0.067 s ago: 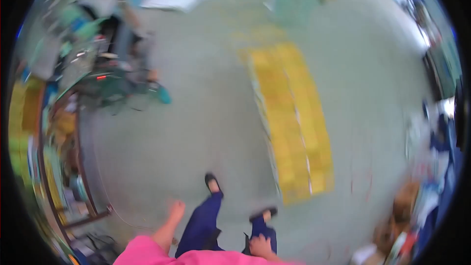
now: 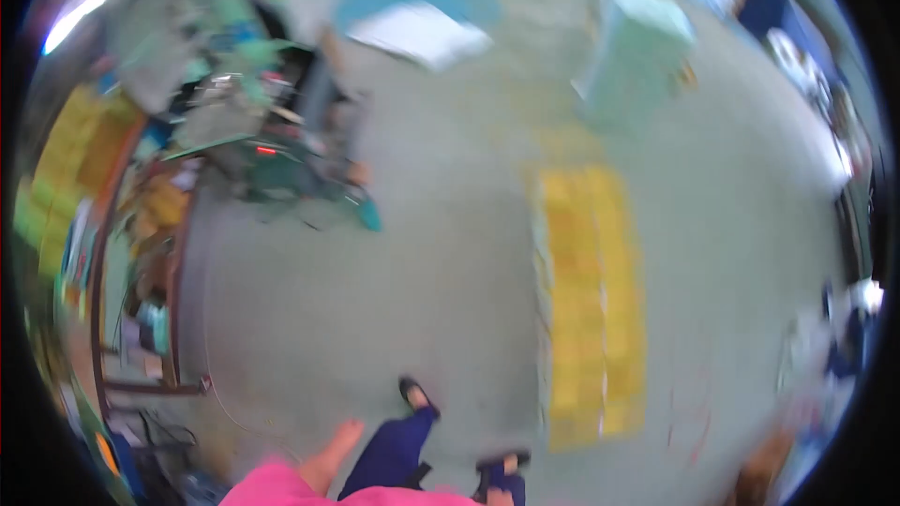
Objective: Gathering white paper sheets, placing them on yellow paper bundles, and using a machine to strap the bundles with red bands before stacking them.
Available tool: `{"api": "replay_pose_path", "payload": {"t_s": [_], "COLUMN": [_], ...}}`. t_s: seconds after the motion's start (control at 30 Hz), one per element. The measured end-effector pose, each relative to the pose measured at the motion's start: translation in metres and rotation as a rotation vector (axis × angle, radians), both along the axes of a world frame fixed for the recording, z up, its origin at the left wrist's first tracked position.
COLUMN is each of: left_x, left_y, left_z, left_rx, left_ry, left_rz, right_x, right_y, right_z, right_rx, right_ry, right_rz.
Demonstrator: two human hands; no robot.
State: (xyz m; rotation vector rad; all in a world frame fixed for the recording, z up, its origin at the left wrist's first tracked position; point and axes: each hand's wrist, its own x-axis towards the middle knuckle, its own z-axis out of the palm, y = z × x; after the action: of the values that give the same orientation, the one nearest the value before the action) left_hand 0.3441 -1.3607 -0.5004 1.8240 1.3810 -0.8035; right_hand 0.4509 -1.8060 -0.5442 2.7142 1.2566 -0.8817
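Note:
My left hand point(image 2: 349, 433) hangs beside my dark blue trouser leg point(image 2: 392, 445), touching no object that I can see. Motion blur hides how its fingers are set. Only a sliver of my right hand point(image 2: 499, 498) shows at the lower edge, by the other leg, with its fingers out of sight. Nearest on the right is a long block of yellow stacked packs point(image 2: 583, 309) on the grey floor point(image 2: 422, 281), split by a pale line along its length. My black shoes point(image 2: 417, 394) are apart, one ahead of the other.
At left stands a dark-framed table point(image 2: 178, 319) with goods on and under it, a cable on the floor beside it. Beyond is a cluttered machine point(image 2: 281, 173). A white sheet point(image 2: 422, 33) and a pale green stack point(image 2: 642, 47) lie farther off. Bags and boxes line the right side.
My view has tilted up and shifted left, so the scene sits lower and farther right. My right hand has mostly dropped out of the lower edge.

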Motion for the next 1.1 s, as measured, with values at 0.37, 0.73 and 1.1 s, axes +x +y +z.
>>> {"api": "replay_pose_path", "payload": {"t_s": [0.37,0.73,1.1], "left_x": [-0.118,-0.177,-0.139], "left_y": [0.112,0.203,0.394], "left_z": [0.084,0.094,0.162], "left_rx": [-0.064,0.051,-0.029], "left_ry": [-0.455,-0.554,-0.707], "left_rz": [0.999,1.411,1.764], "right_x": [0.294,0.351,0.391], "right_y": [0.391,0.76,0.997], "right_z": [0.044,0.062,-0.014], "right_rx": [0.15,0.036,-0.228], "right_ry": [-0.173,-0.102,-0.045], "right_rz": [0.982,1.497,1.552]}}
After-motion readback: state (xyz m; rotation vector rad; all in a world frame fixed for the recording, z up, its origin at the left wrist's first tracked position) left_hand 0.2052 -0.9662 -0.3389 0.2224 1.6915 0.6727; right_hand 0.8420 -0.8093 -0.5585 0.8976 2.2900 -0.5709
